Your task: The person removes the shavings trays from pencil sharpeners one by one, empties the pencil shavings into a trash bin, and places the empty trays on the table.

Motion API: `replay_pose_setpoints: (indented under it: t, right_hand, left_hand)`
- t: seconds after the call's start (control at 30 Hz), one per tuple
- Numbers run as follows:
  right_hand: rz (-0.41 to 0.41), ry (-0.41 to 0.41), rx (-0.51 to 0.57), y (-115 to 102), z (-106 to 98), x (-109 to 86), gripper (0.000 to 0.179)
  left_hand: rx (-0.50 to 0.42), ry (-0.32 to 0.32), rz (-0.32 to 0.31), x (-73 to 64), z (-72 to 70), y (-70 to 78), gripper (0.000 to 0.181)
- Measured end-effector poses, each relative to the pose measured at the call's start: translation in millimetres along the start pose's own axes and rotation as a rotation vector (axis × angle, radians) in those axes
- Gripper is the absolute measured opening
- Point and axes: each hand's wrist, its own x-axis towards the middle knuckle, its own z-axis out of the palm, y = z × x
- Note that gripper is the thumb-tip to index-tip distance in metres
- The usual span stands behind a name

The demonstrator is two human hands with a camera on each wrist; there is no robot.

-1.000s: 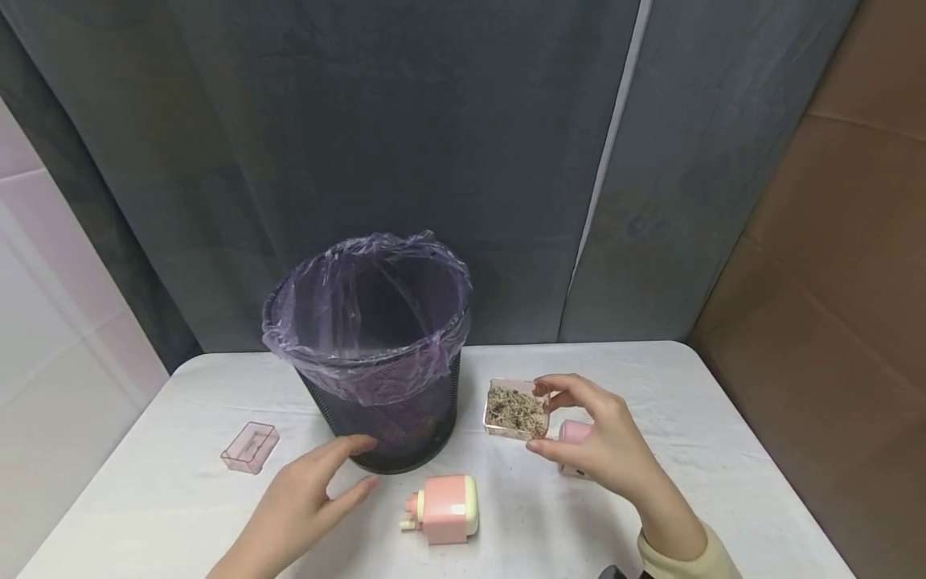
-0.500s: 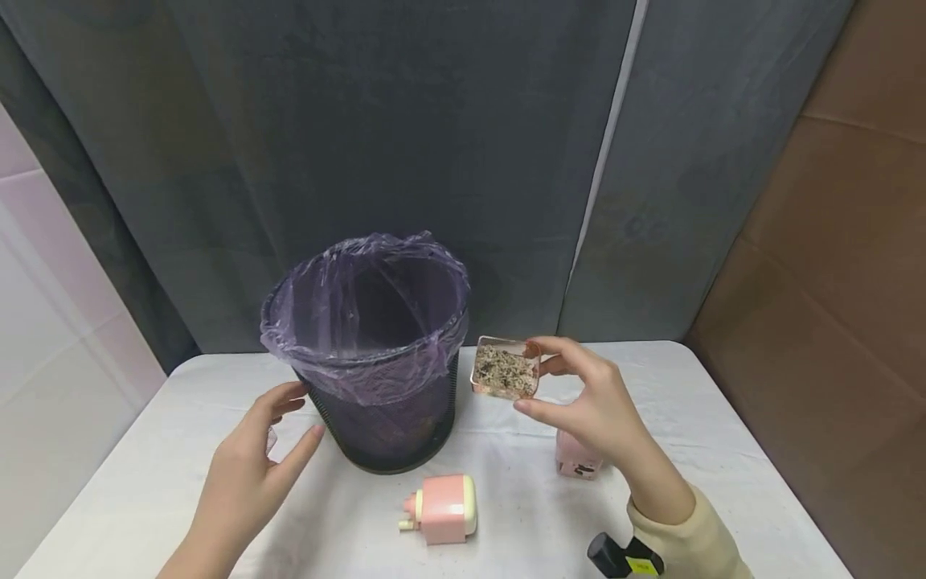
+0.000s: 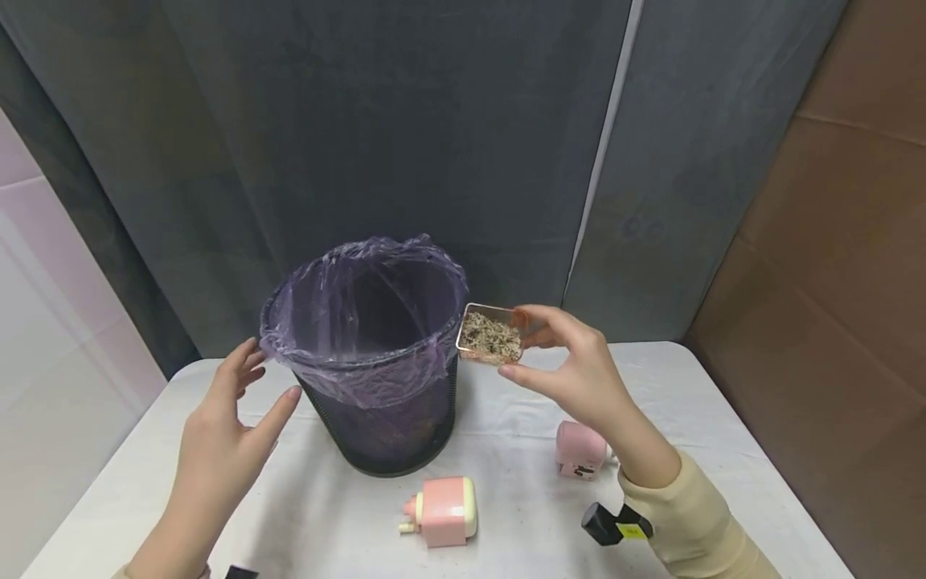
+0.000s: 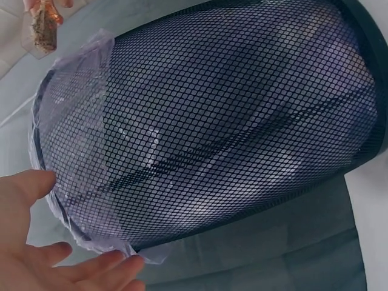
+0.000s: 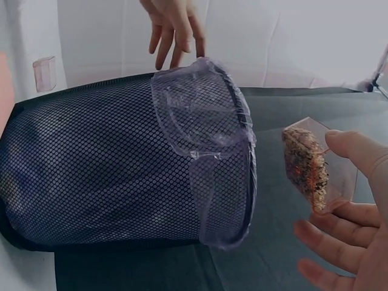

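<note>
Black round mesh bin (image 3: 383,434) w/ purple plastic liner (image 3: 369,379) is on white cloth-topped tbl (image 3: 521,535), before dark grey fabric curtain (image 3: 434,121). L hand (image 3: 217,438) nr bin's L rim; R hand (image 3: 582,370) holds clear pink plastic tub (image 5: 341,176), tan shavings (image 3: 489,336) in it, just R of rim. Boxy pink-yellow plastic gadget (image 3: 446,511) sits in front; rounded pink container (image 3: 581,447) farther R.

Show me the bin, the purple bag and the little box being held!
Bin (image 4: 209,124), left wrist view: mesh side.
Purple bag (image 3: 383,384), head view: folded-over front.
Little box (image 5: 339,180), right wrist view: clear wall.
</note>
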Motion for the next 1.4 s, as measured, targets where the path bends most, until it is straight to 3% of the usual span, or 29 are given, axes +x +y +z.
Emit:
replay_pose_setpoints:
  t: [0.13, 0.33, 0.67, 1.13, 1.4]
  right_hand:
    - [0.0, 0.012, -0.018, 0, 2, 9.3, 0.06]
    - [0.006, 0.032, -0.039, 0, 7, 22.7, 0.061]
    - [0.005, 0.037, -0.036, 6, 16, 36.3, 0.061]
    - [0.002, 0.033, -0.119, 7, 25, 50.9, 0.061]
    - [0.012, 0.032, -0.192, 4, 29, 59.2, 0.062]
  left_hand:
    - [-0.02, -0.063, -0.012, 6.6, -2.7, -1.7, 0.079]
    - [-0.025, -0.109, -0.02, 15.2, -3.2, -7.1, 0.08]
    - [-0.013, -0.103, 0.004, 23.1, 0.2, -10.3, 0.075]
    - [0.038, -0.173, -0.057, 30.7, -2.0, -9.8, 0.069]
    - [0.02, -0.15, -0.086, 32.9, 0.9, -8.6, 0.061]
